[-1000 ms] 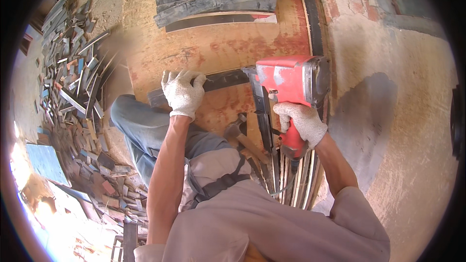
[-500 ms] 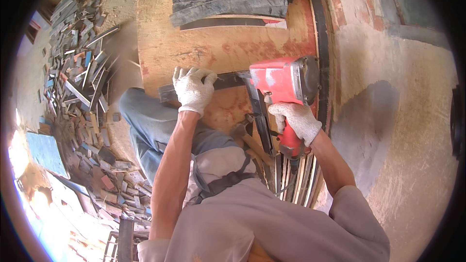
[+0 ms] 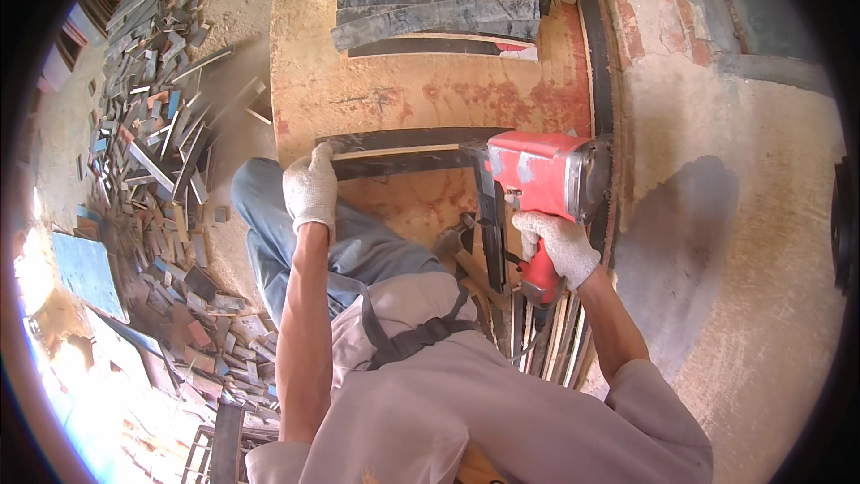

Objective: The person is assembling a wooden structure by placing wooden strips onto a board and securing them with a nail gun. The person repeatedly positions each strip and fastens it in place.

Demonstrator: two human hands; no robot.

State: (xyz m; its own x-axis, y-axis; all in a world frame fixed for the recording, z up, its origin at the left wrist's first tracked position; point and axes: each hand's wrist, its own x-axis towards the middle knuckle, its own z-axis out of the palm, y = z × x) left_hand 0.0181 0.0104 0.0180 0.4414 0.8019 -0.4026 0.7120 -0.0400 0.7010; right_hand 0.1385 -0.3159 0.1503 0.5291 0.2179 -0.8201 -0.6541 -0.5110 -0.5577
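Left hand [image 3: 311,190] now flat on left end of dark strip [image 3: 403,151], pressing it onto board [image 3: 430,94]; shifted left since a second ago. Right hand [image 3: 560,246] wrapped tight around nail gun [image 3: 537,181] handle, gun swung upright at strip's right end. Strip looks pinned for fastening.

Wearing white knit work gloves on the left hand [image 3: 311,190] and the right hand [image 3: 560,246], a pale grey short-sleeved shirt, faded blue jeans, and dark straps crossing the chest.
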